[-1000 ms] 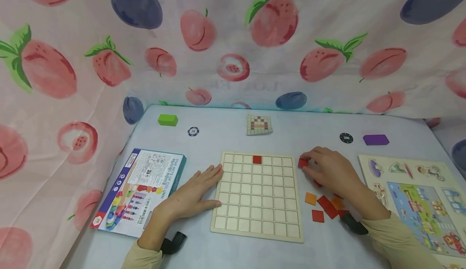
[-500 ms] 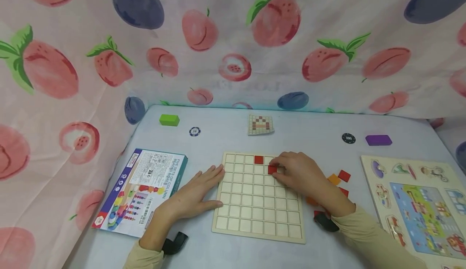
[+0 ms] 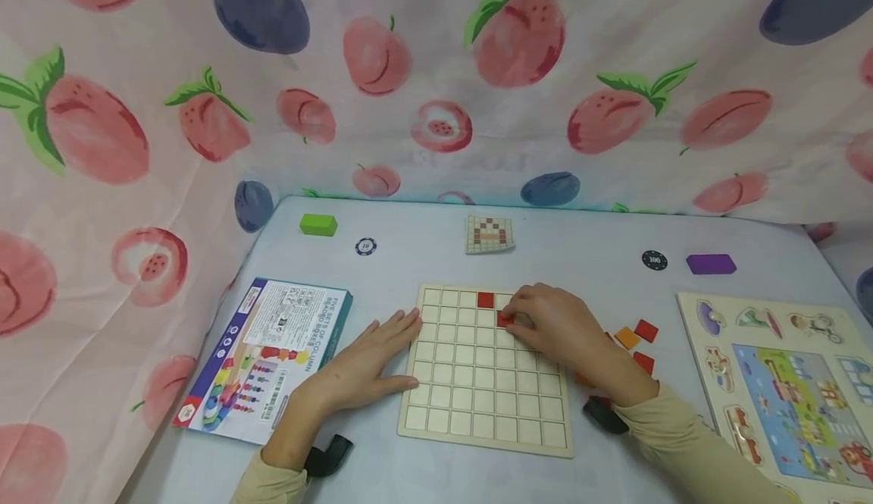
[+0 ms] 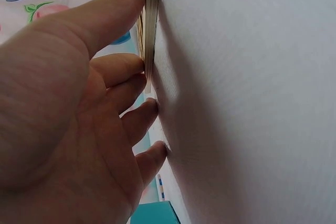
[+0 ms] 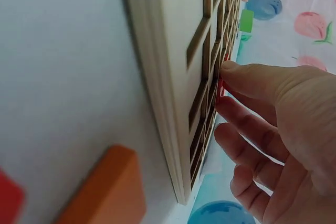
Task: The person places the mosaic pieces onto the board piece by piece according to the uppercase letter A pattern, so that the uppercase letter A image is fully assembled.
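Observation:
A wooden grid board (image 3: 470, 398) lies in the middle of the table. One red square tile (image 3: 486, 300) sits in a cell of its far row. My right hand (image 3: 555, 322) is over the board's far right part, thumb and fingertips pinching a second red tile (image 3: 505, 319) at the second row, one column right of the first. In the right wrist view that red tile (image 5: 220, 88) shows between thumb and forefinger, right at the grid. My left hand (image 3: 364, 364) lies spread along the board's left edge, thumb and fingertips touching its side.
Loose red tiles (image 3: 646, 330) and orange tiles (image 3: 626, 337) lie right of the board, partly under my right forearm. A pattern card (image 3: 489, 236) stands behind the board. A puzzle board (image 3: 784, 398) is far right, a boxed toy (image 3: 273, 352) left.
My right hand has carried a red tile from the pile leftward onto the board, then shifted it slightly left at the second row. The left hand has stayed at the edge.

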Demonstrator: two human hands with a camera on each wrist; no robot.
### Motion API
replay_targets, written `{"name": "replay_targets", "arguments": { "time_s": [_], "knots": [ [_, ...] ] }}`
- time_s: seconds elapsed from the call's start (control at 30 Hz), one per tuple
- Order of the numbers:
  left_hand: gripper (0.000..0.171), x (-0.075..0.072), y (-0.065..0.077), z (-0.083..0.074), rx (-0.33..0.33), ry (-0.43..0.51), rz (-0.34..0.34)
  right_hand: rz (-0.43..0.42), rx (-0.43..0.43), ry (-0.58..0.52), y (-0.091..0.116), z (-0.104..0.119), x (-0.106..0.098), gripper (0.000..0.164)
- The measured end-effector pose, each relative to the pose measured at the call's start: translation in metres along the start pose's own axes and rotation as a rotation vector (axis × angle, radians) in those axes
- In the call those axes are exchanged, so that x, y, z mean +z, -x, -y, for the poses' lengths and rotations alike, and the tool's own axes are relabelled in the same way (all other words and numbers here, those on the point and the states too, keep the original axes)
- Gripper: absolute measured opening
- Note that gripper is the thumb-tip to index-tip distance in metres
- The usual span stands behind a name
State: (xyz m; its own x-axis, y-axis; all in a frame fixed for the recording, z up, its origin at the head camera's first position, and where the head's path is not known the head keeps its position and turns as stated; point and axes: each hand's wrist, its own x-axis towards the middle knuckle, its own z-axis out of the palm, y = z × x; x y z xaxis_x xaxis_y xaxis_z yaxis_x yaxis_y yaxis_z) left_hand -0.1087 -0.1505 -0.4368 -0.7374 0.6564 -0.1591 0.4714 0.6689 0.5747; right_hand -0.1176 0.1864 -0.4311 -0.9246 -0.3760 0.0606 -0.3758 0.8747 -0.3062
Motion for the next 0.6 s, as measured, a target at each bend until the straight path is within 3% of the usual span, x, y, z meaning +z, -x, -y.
{"name": "replay_targets", "arguments": {
  "time_s": [0.27, 0.6],
  "knots": [
    [0.085, 0.001, 0.001, 0.001, -0.002, 0.017, 0.008, -0.026, 0.033, 0.011, 0.015, -0.012, -0.004, 0.024],
    [0.086, -0.002, 0.001, -0.001, -0.021, 0.011, 0.022, -0.055, 0.172, -0.016, 0.063, -0.053, -0.027, 0.029]
  ]
}}
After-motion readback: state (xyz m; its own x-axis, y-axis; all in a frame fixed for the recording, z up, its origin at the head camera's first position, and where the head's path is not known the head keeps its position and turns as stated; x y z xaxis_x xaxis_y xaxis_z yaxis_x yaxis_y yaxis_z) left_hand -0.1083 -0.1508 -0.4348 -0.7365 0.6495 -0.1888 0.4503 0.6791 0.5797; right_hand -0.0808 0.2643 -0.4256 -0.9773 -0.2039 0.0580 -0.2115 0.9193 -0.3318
